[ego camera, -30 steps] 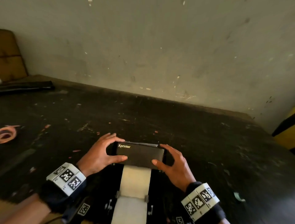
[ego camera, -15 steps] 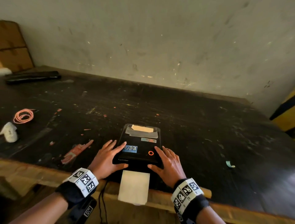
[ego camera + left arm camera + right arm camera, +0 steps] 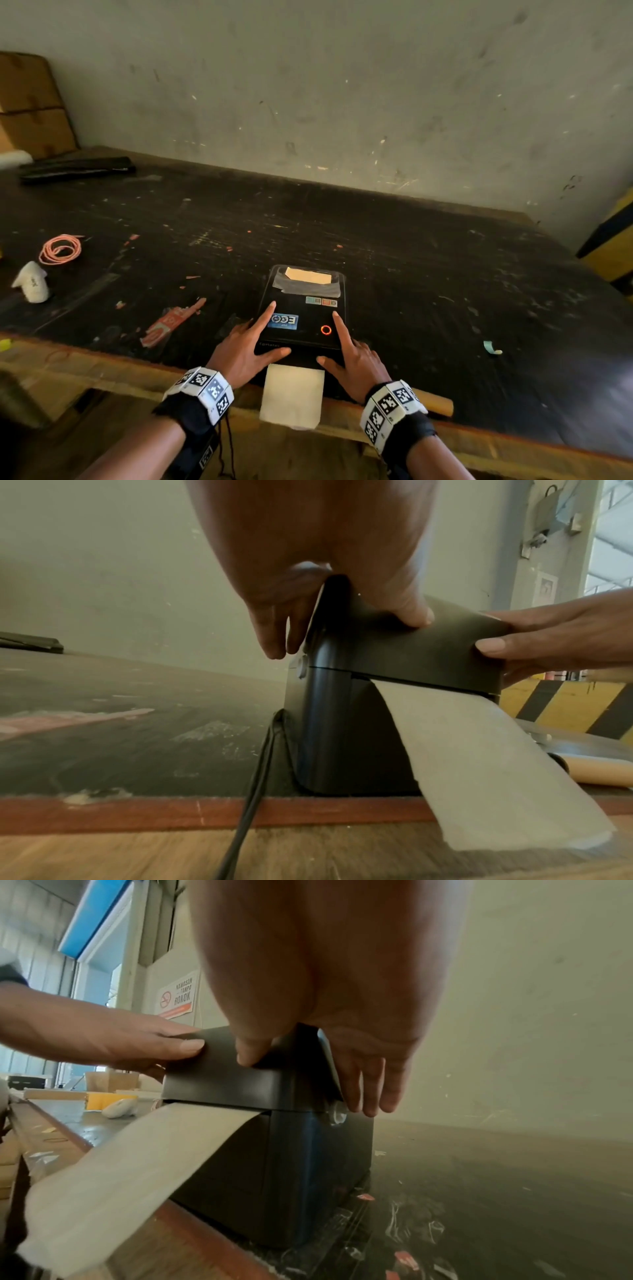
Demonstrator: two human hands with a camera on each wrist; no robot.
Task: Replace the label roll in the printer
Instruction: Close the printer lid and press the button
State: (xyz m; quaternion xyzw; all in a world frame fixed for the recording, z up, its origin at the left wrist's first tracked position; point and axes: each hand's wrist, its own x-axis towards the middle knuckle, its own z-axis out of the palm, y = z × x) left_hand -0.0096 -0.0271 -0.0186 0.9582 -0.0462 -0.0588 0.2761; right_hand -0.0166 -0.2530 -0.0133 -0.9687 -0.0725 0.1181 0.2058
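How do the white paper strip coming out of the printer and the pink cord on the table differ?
The paper strip is flat, wide and pale, and hangs from the printer over the table edge. The pink cord is thin and coiled in loops, lying loose on the table far to the left. Neither hand touches either one.

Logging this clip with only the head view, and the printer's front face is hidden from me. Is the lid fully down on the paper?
Observer: In the left wrist view the lid sits flush on the printer, leaving only a thin seam, and the paper strip comes out of the slot under it.
Operator: Are the hands on the side buttons?
Observer: The left hand hangs its outer fingers just above the left side button, apart from it. The right hand has fingertips beside the right side button; I cannot tell whether they touch.
Operator: Is it plugged in?
Observer: A black cable leaves the printer's left base and drops over the table edge.
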